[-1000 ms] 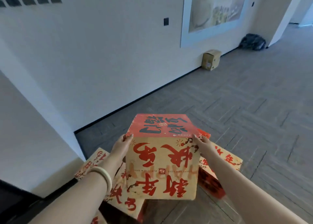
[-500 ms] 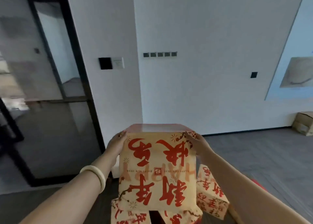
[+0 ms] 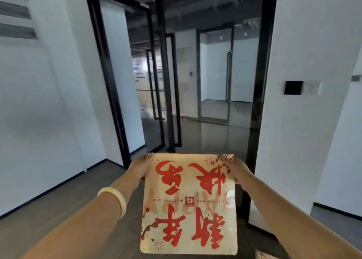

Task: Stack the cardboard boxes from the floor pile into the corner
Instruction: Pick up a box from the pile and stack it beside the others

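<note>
A tan cardboard box [image 3: 189, 202] printed with big red characters is held up in front of me, its near face turned towards me. My left hand [image 3: 139, 169], a pale bangle on its wrist, grips the box's upper left edge. Opposite it, my right hand [image 3: 236, 172] grips the upper right edge, thumb on the near face. The box hangs clear of the floor. The fingers on the far sides of the box are hidden.
Black-framed glass doors [image 3: 166, 94] and a glass partition stand straight ahead. White walls [image 3: 39, 111] close in on the left and right, the right one carrying a black switch panel [image 3: 293, 87]. A corner of another printed box [image 3: 262, 255] shows at the bottom right.
The view has swung left, from the long wall and the floor pile to the glass doors. The box has stayed in both hands and now sits higher, the pile mostly out of sight.
</note>
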